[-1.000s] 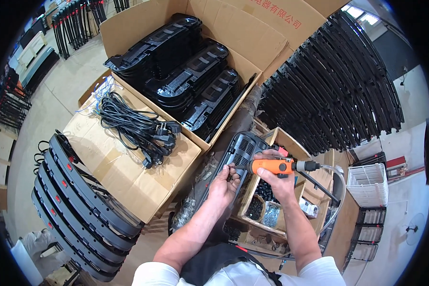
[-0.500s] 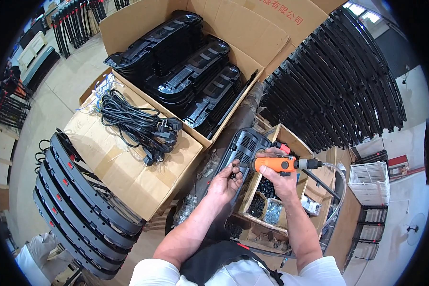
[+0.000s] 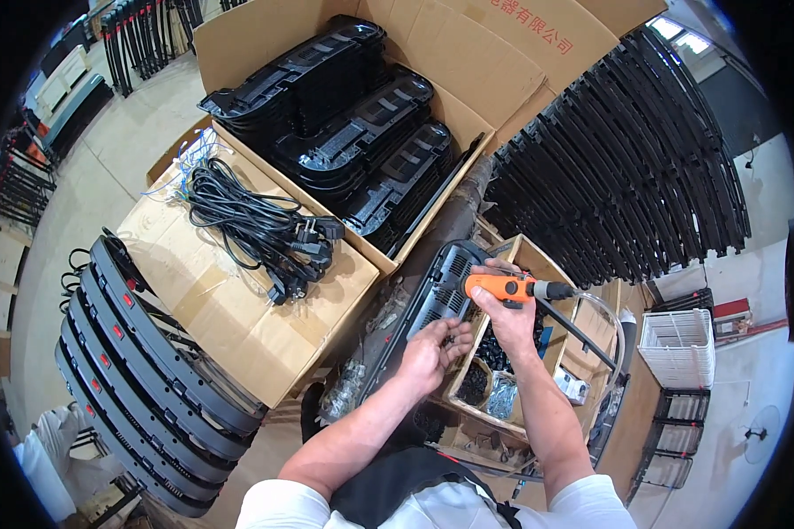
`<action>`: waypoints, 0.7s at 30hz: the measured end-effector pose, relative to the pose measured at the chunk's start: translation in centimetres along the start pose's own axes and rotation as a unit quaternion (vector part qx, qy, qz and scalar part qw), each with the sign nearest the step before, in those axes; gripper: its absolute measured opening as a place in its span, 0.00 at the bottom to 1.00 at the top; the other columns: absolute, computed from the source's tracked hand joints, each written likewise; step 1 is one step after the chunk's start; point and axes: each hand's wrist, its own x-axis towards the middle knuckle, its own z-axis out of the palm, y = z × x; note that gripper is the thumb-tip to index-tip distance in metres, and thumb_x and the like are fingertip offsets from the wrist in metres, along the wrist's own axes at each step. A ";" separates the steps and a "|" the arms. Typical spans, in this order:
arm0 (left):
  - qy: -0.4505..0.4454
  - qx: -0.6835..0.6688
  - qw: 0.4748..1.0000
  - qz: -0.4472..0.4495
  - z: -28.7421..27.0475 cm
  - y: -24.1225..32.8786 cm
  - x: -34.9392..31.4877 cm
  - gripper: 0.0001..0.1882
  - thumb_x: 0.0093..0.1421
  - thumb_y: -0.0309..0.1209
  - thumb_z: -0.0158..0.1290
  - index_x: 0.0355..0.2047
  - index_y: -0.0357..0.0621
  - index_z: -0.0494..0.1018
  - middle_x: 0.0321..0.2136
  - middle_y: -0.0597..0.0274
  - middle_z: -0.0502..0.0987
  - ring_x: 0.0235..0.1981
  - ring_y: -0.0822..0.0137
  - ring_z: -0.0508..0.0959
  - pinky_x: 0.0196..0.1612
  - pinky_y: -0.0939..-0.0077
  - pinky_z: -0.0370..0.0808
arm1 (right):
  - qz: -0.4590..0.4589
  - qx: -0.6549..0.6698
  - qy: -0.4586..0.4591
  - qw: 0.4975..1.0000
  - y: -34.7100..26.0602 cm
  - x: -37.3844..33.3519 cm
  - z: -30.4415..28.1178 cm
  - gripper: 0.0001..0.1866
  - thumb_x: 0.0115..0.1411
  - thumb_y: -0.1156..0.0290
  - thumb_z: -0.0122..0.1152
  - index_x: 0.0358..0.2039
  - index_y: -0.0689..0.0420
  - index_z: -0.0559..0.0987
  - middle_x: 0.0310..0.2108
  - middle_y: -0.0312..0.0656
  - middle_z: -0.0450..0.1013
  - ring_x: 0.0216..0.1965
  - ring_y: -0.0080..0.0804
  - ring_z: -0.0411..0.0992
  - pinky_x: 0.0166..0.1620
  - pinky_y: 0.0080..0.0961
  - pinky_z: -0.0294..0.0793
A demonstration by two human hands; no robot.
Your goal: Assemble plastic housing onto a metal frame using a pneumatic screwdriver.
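In my right hand is an orange power screwdriver, its grey rear end joined to a clear hose. The tool's nose points left, over a long dark-grey plastic housing with slotted vents. Just below the tool, beside the housing's right edge, my left hand has its fingers curled round small dark pieces that look like screws. A wooden parts box lies to the right of the housing, partly under my right forearm. Its compartments hold black parts, dark screws and silvery small pieces.
An open carton of stacked black plastic covers stands ahead. Bundled black power cords lie on a closed carton at left. Curved grey housings are stacked farther left; black frames rise at right.
The screwdriver and my right hand have moved slightly left and up. My left hand has shifted right and down, away from the tool's nose. The view has shifted slightly.
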 end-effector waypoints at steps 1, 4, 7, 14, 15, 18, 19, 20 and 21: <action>0.001 0.000 1.000 0.001 -0.4 -0.2 -0.3 0.17 0.78 0.37 0.41 0.54 0.38 0.70 0.43 0.60 0.78 0.40 0.67 0.79 0.45 0.74 0.79 | 0.000 0.000 -0.001 1.000 0.2 0.2 0.1 0.28 0.57 0.76 0.73 0.57 0.64 0.73 0.50 0.49 0.79 0.52 0.33 0.78 0.58 0.31 0.79; -0.044 0.048 0.998 -0.001 -1.9 -0.6 -1.2 0.16 0.76 0.34 0.47 0.57 0.38 0.73 0.41 0.62 0.80 0.39 0.73 0.80 0.43 0.77 0.79 | -0.003 0.010 -0.002 1.000 1.3 0.6 0.3 0.28 0.57 0.76 0.73 0.57 0.65 0.73 0.50 0.50 0.79 0.51 0.33 0.78 0.57 0.31 0.79; -0.037 0.055 0.998 -0.009 -2.6 -0.9 -1.8 0.16 0.76 0.34 0.46 0.57 0.38 0.72 0.41 0.62 0.80 0.37 0.73 0.80 0.43 0.78 0.80 | -0.006 0.012 -0.012 1.000 1.6 1.0 0.4 0.28 0.57 0.77 0.73 0.57 0.65 0.73 0.50 0.50 0.79 0.51 0.32 0.78 0.57 0.30 0.80; -0.036 0.022 0.998 -0.035 -4.1 -1.0 -3.7 0.17 0.76 0.33 0.45 0.58 0.34 0.69 0.46 0.54 0.80 0.39 0.68 0.81 0.46 0.75 0.82 | -0.024 -0.058 -0.053 0.997 1.2 2.9 1.7 0.14 0.56 0.77 0.73 0.43 0.61 0.81 0.43 0.41 0.80 0.43 0.25 0.78 0.51 0.27 0.79; -0.029 0.031 0.999 -0.029 -4.3 -1.1 -4.3 0.17 0.76 0.33 0.46 0.57 0.34 0.70 0.45 0.54 0.80 0.39 0.67 0.81 0.46 0.75 0.82 | -0.029 -0.072 -0.062 0.995 1.3 3.1 1.8 0.14 0.55 0.76 0.73 0.42 0.61 0.81 0.43 0.40 0.80 0.43 0.25 0.78 0.51 0.26 0.79; -0.010 0.037 0.999 -0.020 -3.7 -1.2 -5.4 0.17 0.75 0.34 0.47 0.56 0.35 0.71 0.44 0.54 0.81 0.38 0.66 0.82 0.46 0.74 0.82 | -0.024 -0.083 -0.068 0.994 1.8 3.5 1.5 0.17 0.55 0.76 0.72 0.46 0.61 0.80 0.43 0.40 0.81 0.44 0.25 0.78 0.50 0.26 0.79; 0.003 0.033 0.999 -0.019 -3.4 -1.2 -5.9 0.16 0.75 0.34 0.48 0.56 0.35 0.71 0.43 0.55 0.81 0.37 0.66 0.82 0.45 0.73 0.83 | -0.025 -0.082 -0.068 0.994 1.4 3.5 1.5 0.17 0.55 0.76 0.72 0.46 0.61 0.80 0.43 0.40 0.81 0.44 0.25 0.78 0.50 0.26 0.79; 0.002 0.035 0.999 -0.019 -3.1 -1.2 -6.3 0.16 0.75 0.34 0.48 0.56 0.35 0.71 0.43 0.55 0.81 0.37 0.66 0.82 0.45 0.73 0.83 | -0.018 -0.086 -0.070 0.994 0.9 3.5 1.6 0.19 0.55 0.76 0.72 0.48 0.61 0.79 0.44 0.40 0.81 0.44 0.25 0.78 0.50 0.26 0.79; 0.015 0.020 0.999 -0.027 -2.9 -1.0 -6.7 0.16 0.75 0.35 0.49 0.55 0.36 0.72 0.43 0.56 0.81 0.36 0.67 0.81 0.43 0.74 0.82 | -0.011 -0.091 -0.071 0.993 0.4 3.3 1.5 0.22 0.55 0.76 0.72 0.51 0.61 0.79 0.44 0.40 0.81 0.45 0.25 0.78 0.51 0.26 0.79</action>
